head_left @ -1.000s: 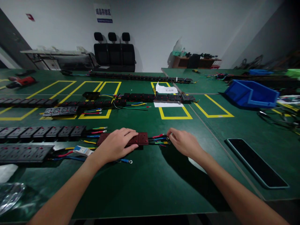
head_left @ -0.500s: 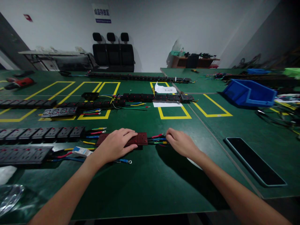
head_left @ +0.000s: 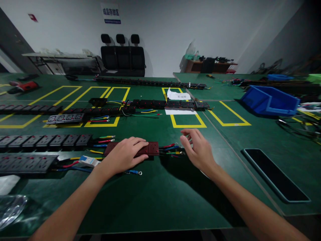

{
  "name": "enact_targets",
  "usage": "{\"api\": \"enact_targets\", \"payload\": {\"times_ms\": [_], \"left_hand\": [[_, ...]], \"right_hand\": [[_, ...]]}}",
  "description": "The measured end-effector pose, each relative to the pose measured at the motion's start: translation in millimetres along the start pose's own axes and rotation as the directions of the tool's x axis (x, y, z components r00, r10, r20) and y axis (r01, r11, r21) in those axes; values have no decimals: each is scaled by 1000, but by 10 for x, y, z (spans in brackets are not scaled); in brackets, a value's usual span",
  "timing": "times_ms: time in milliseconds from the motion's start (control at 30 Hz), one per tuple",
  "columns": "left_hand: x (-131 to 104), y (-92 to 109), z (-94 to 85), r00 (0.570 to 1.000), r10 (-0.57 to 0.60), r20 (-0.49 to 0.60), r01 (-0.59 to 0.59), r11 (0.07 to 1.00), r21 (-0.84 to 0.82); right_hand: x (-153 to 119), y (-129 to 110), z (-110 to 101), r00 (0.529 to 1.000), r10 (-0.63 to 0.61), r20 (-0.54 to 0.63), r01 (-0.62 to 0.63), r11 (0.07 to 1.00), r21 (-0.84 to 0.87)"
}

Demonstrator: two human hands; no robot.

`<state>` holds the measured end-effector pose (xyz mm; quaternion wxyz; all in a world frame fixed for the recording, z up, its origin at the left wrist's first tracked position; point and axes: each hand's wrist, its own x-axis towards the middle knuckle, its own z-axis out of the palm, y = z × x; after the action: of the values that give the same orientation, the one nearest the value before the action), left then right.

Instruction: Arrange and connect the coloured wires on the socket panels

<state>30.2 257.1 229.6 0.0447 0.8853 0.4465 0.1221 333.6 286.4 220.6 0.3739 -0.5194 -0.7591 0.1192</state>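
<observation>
A dark red socket strip [head_left: 153, 148] lies on the green table [head_left: 155, 204]. My left hand [head_left: 126, 152] rests over its middle, fingers wrapped across the top and thumb along the near side. Coloured wires with ring terminals [head_left: 173, 149] stick out of the strip's right end. Just right of their tips is my right hand [head_left: 199, 147], raised with thumb and fingers apart and nothing between them. Blue wires with a ring end [head_left: 135, 172] come out below my left hand. A small white and blue box [head_left: 89, 161] sits by my left forearm.
Black socket strips [head_left: 45, 142] lie at the left, with more [head_left: 173, 103] farther back. A phone [head_left: 276, 175] lies at the right, a blue bin [head_left: 269, 100] behind it. A red tool [head_left: 23, 87] is far left, and clear plastic [head_left: 12, 211] is near left.
My right hand has let go of the wire ends, its fingers now spread, and has moved slightly right. My left hand remains on the red strip. The view has shifted a little.
</observation>
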Motion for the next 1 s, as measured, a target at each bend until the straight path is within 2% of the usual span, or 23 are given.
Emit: {"api": "enact_targets", "payload": {"times_ms": [67,133,233,433,633,1000], "left_hand": [[0,0,0,1000,-2,11,2,1000,4],[0,3,-2,1000,-4,19,4,1000,6],[1,6,-4,1000,-5,6,5,1000,-1],[-2,3,-1,1000,-9,12,9,1000,8],[-6,15,3,1000,-16,13,16,1000,27],[-6,68,-36,999,-28,38,27,999,43]], "right_hand": [[26,34,-31,995,-13,-96,15,1000,21],[48,59,-62,994,9,-107,-3,998,61],[53,59,-79,999,10,-31,-9,1000,25],[-10,22,3,986,-69,150,85,991,-107],[-20,49,53,954,0,301,85,959,-270],[-27,68,50,958,-13,286,83,969,-234]]}}
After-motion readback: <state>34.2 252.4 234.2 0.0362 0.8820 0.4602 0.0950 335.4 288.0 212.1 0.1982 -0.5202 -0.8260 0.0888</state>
